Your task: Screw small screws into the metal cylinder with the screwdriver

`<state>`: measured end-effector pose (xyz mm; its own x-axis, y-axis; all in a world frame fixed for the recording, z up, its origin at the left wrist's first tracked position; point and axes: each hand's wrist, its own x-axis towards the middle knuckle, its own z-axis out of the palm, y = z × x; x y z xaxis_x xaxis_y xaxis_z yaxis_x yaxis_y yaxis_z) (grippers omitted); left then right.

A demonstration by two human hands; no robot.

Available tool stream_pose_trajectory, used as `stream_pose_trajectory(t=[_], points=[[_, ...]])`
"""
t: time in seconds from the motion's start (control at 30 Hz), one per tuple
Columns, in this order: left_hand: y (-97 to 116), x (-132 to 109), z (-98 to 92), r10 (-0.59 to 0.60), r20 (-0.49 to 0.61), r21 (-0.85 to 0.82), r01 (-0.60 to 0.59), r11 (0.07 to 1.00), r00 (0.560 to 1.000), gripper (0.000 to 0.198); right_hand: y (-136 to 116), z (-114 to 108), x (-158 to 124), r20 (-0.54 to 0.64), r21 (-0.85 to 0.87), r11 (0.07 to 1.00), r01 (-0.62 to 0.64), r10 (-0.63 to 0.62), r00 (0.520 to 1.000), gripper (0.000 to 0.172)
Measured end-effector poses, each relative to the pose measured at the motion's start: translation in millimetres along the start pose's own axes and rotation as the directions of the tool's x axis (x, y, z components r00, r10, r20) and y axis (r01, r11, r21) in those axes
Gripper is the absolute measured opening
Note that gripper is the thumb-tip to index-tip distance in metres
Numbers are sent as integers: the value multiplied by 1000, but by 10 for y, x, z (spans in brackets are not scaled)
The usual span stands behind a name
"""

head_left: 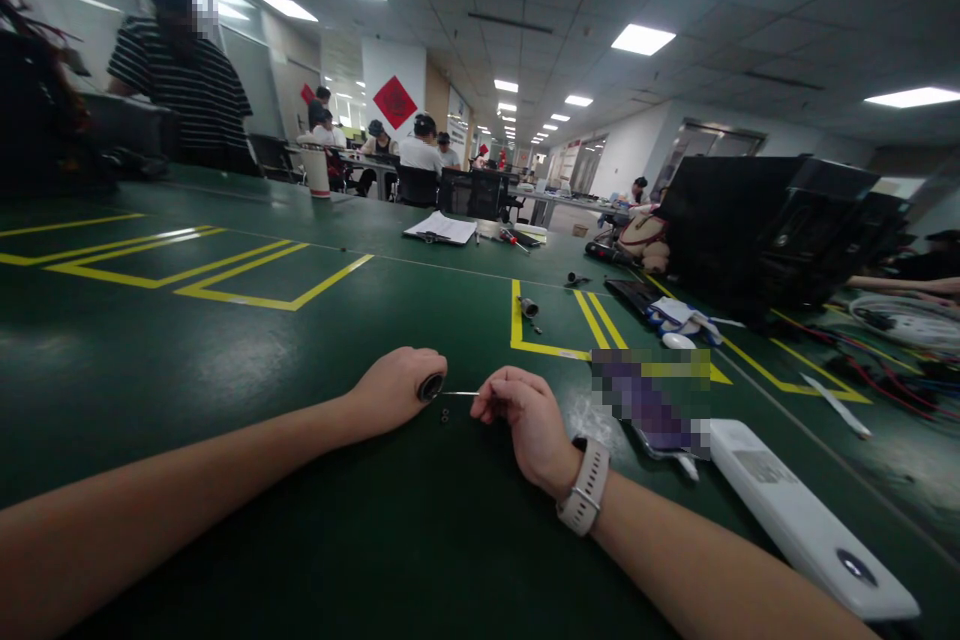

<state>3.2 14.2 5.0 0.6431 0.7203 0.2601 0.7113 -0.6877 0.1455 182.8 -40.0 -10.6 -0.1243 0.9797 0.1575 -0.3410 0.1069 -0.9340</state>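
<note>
My left hand (397, 385) is closed around a short cylindrical metal part (430, 387), whose dark round open end faces right. My right hand (525, 415), with a watch on its wrist, has its fingers pinched on a thin metal tool (459, 393). The tool's slim shaft points left at the open end of the cylindrical part; I cannot tell whether the two touch. Its handle is hidden by my fingers. Just below the shaft, small dark rings (445, 415) lie on the green table (330, 540).
Another metal cylinder (529, 307) lies within yellow tape beyond my right hand. To the right are a phone (652, 405), a long white device (806, 515) and gloves (679, 318). A clipboard (441, 227) and a cup (316, 172) stand farther back. One person (180, 80) stands at the left.
</note>
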Motion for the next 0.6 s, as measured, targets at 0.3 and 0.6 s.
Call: stream_pose_trajectory(t=[0.3, 0.6], points=[[-13, 0, 6, -19, 17, 16, 18, 1000, 1000, 8, -6, -10, -13, -39, -85, 996, 22, -26, 999, 17], [-19, 0, 13, -48, 19, 5, 48, 999, 999, 8, 13, 0, 0, -82, -138, 990, 24, -36, 996, 18]])
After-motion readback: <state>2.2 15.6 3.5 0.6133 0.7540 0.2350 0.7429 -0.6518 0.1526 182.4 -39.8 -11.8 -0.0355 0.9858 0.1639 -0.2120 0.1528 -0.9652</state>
